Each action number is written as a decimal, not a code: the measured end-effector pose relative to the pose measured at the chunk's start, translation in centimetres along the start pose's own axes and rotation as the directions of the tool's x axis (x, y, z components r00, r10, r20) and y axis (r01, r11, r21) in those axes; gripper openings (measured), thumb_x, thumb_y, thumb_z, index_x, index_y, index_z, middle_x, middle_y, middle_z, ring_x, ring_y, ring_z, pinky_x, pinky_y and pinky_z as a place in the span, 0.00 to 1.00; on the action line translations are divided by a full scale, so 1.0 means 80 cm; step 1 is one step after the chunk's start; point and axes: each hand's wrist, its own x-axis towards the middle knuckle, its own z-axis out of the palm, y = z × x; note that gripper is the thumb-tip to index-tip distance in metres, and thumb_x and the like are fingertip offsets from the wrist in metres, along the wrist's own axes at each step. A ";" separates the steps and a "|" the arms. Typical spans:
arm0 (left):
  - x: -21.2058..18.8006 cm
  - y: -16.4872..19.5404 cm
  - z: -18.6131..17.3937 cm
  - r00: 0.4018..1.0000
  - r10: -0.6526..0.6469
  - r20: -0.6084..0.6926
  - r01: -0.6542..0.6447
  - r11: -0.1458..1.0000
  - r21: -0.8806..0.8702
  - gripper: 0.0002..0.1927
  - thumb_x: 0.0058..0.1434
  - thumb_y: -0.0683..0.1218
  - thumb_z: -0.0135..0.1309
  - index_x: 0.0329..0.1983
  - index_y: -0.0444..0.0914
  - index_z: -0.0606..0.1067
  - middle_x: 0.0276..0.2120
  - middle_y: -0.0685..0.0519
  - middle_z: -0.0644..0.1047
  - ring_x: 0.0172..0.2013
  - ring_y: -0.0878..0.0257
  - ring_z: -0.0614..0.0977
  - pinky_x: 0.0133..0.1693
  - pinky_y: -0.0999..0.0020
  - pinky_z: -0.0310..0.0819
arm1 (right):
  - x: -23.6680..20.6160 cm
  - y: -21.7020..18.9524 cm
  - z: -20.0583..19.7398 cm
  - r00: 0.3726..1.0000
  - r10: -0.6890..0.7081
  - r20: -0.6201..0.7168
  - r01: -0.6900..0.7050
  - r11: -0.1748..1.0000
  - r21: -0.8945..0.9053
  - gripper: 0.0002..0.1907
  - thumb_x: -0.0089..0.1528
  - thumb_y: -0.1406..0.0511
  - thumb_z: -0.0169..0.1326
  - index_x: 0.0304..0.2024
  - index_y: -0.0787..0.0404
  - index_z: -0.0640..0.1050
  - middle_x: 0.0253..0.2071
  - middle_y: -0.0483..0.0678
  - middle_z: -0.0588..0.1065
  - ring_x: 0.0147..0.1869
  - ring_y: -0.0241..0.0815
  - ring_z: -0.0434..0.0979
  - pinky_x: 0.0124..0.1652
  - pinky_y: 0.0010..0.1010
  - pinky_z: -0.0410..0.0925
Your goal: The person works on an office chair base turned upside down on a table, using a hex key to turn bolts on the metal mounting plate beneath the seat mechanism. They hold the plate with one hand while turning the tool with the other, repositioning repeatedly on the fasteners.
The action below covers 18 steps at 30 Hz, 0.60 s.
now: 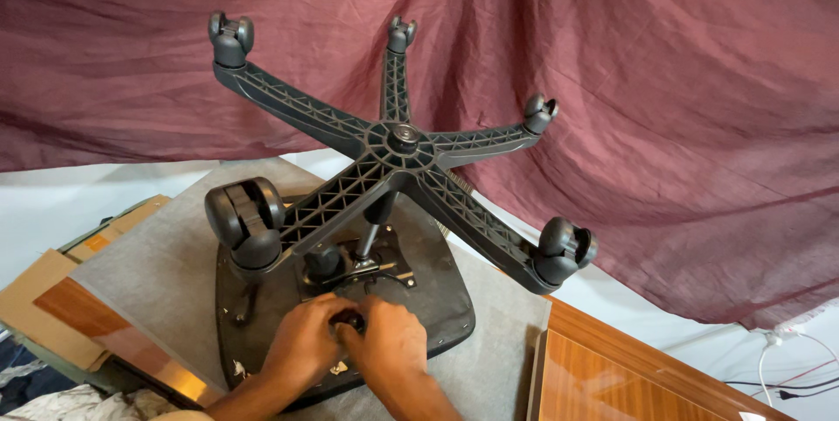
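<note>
Two hands work under an upturned office chair on a grey worktop (157, 272).

Left hand (301, 347) and right hand (389, 347) meet at six o'clock, both grips curled round a small dark knob (351, 322), mostly hidden between the fingers. The chair base (398, 146) spreads five castor arms above. The seat underside (437, 299) nearly reaches the worktop's near edge; room lies at nine o'clock.

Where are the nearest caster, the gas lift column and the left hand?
nearest caster (245, 215), head view, on its near wheel.
gas lift column (370, 237), head view, on the bare metal rod under the hub.
left hand (306, 342), head view, on its back.
</note>
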 end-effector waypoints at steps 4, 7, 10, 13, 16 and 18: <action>0.001 0.000 0.000 0.998 -0.040 0.052 0.040 0.999 -0.002 0.24 0.47 0.43 0.65 0.50 0.42 0.80 0.44 0.49 0.83 0.46 0.55 0.85 0.48 0.63 0.78 | 0.005 0.009 0.005 1.000 -0.011 0.007 0.010 0.997 0.073 0.13 0.55 0.60 0.63 0.43 0.50 0.84 0.39 0.51 0.82 0.45 0.53 0.82 0.46 0.42 0.73; 0.004 -0.013 0.004 0.992 0.123 -0.001 -0.121 0.978 -0.170 0.36 0.42 0.41 0.68 0.59 0.41 0.75 0.51 0.49 0.82 0.50 0.59 0.83 0.51 0.63 0.75 | 0.013 0.021 0.006 0.999 -0.036 0.004 0.036 0.997 0.067 0.16 0.55 0.65 0.64 0.47 0.50 0.84 0.39 0.53 0.82 0.46 0.52 0.83 0.48 0.39 0.73; 0.004 -0.030 0.010 0.985 0.155 0.072 -0.129 0.950 -0.283 0.42 0.43 0.38 0.66 0.65 0.41 0.69 0.52 0.48 0.82 0.50 0.59 0.83 0.52 0.64 0.75 | 0.011 0.025 0.007 0.993 -0.115 -0.023 0.117 0.977 0.179 0.20 0.51 0.69 0.64 0.46 0.49 0.86 0.40 0.52 0.82 0.46 0.51 0.84 0.48 0.37 0.74; 0.000 -0.040 0.020 0.983 0.005 0.182 0.059 0.936 -0.346 0.42 0.45 0.37 0.62 0.68 0.45 0.70 0.45 0.50 0.85 0.44 0.60 0.86 0.49 0.66 0.80 | 0.005 0.020 0.002 0.983 -0.174 0.054 0.159 0.964 0.213 0.16 0.49 0.67 0.64 0.41 0.52 0.86 0.39 0.50 0.84 0.45 0.48 0.86 0.48 0.33 0.75; 0.000 -0.042 0.024 0.994 -0.036 0.108 0.068 0.948 -0.310 0.35 0.47 0.37 0.61 0.62 0.42 0.73 0.43 0.51 0.86 0.42 0.64 0.87 0.45 0.66 0.82 | -0.007 0.008 -0.001 0.982 -0.176 -0.071 0.189 0.932 0.309 0.13 0.51 0.64 0.64 0.39 0.55 0.84 0.39 0.49 0.84 0.45 0.50 0.85 0.46 0.35 0.74; 0.001 -0.041 0.023 0.998 -0.032 0.061 0.042 0.984 -0.174 0.32 0.48 0.37 0.59 0.60 0.42 0.74 0.40 0.51 0.85 0.40 0.65 0.85 0.42 0.66 0.80 | -0.011 0.001 -0.004 0.986 -0.073 -0.153 0.110 0.961 0.253 0.19 0.51 0.61 0.67 0.45 0.54 0.83 0.42 0.53 0.80 0.44 0.56 0.82 0.44 0.41 0.72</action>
